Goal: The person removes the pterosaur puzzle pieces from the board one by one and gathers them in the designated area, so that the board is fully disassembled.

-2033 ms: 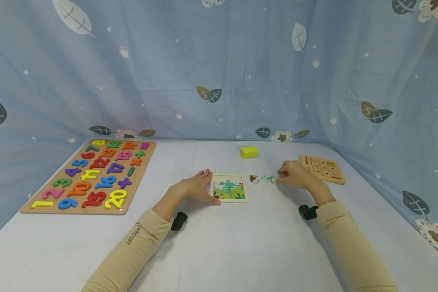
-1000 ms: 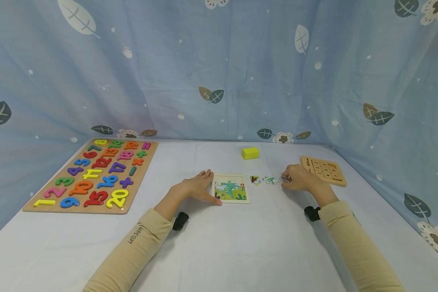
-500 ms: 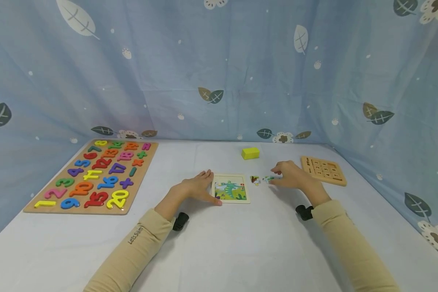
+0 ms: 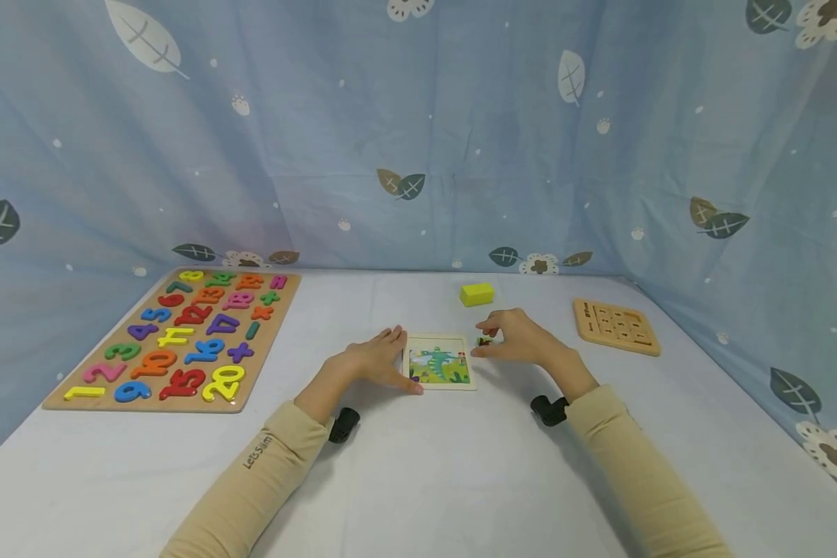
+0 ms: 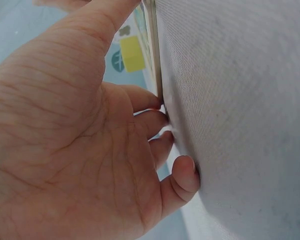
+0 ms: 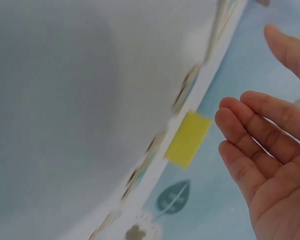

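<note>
A blue cloth backdrop printed with leaves and flowers (image 4: pixel 488 139) rises behind the far edge of a white cloth-covered tabletop (image 4: pixel 418 480). Two beige sleeves (image 4: pixel 251 473) reach in from the near edge. A large tan wooden board filled with bright coloured numerals and signs (image 4: pixel 266 332) lies along the left edge, reaching up to the far left corner. The left hand (image 4: pixel 378 359) rests with fingers extended and thumb spread, touching the left side of the puzzle and its near left corner without wrapping round it. The right hand (image 4: pixel 519 339) is well open, thumb apart from gently bent fingers, and grips nothing. A small tan wooden board with numbered squares (image 4: pixel 589 318) sits toward the far right corner. The square, pale-framed puzzle with a green dinosaur picture (image 4: pixel 428 341) lies flat around the middle of the tabletop, nearer the far edge. A yellow rectangular block (image 4: pixel 477 294) stands near the middle of the far edge. Smallest are the loose, thin, multicoloured puzzle pieces (image 6: pixel 185 92), blurred in the right wrist view; one shows between right thumb and forefinger in the head view, just beside the puzzle's right side.
</note>
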The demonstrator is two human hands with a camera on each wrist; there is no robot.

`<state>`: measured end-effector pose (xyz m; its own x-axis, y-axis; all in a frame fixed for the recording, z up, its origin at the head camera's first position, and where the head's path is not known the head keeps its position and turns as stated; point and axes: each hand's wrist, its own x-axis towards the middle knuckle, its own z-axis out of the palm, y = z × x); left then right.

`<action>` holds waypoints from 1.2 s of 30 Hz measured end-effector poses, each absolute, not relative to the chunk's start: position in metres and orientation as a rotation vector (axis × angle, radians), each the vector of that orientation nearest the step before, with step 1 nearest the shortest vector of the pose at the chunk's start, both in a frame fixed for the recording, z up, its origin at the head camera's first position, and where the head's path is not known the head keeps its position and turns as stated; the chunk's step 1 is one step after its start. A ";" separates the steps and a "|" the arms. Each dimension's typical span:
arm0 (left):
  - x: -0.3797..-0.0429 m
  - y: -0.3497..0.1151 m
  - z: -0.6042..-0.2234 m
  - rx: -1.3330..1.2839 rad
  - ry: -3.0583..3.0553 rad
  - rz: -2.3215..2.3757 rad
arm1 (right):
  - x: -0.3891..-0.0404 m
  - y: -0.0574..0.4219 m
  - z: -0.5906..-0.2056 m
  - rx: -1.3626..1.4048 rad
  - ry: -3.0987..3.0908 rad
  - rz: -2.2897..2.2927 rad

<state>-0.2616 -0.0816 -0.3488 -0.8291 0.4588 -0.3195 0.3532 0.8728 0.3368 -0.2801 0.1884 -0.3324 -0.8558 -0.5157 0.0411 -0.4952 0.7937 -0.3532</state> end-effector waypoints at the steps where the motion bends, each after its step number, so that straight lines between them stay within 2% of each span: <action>1: -0.262 -0.082 -0.349 0.601 2.651 0.370 | -0.279 0.184 -0.331 -0.838 2.910 -0.565; 19: -0.264 -0.082 -0.351 0.585 2.638 0.361 | -0.277 0.133 -0.333 -0.823 2.822 -0.585; 36: -0.263 -0.082 -0.349 0.587 2.624 0.378 | -0.270 0.104 -0.330 -0.954 2.788 -0.601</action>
<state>-0.2626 -0.0817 -0.3488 -0.8212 0.4569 -0.3419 0.3418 0.8735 0.3466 -0.2699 0.1037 -0.3297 -0.7906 -0.6123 0.0020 -0.5588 0.7202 -0.4112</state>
